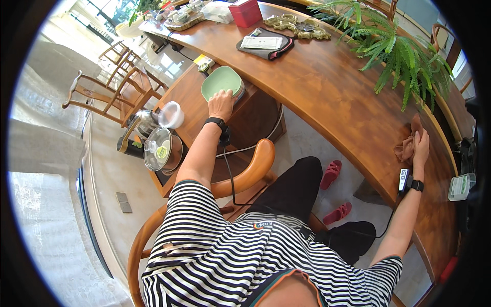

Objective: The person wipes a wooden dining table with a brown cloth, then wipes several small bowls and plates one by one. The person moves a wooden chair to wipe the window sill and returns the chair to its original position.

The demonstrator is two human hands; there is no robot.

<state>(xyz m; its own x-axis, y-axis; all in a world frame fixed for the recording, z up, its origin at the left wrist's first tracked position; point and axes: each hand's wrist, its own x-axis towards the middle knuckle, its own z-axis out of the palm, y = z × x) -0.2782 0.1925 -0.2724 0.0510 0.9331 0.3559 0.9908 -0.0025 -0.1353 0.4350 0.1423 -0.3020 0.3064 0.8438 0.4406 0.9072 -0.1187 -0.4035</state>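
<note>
My left hand [221,104] is at the near rim of a light green rounded-square dish [221,81], fingertips over its edge. The dish tops a small stack at the edge of the lower wooden side table [191,90]; its thumb side is partly hidden. On the right, my right hand [421,147] holds a crumpled brown cloth [406,147] against the top of the long curved wooden desk [330,88]. Beside the dish stand a small dark-lidded jar [203,68] and a yellow-and-white box [204,60].
A white plastic bowl [171,115], a glass-lidded pot [158,149] and a kettle [145,122] stand left. On the desk lie a grey pouch [264,44], a red box [245,13] and a carved ornament [297,27]. Fern fronds [402,57] overhang its far edge; a clear container [460,187] is right.
</note>
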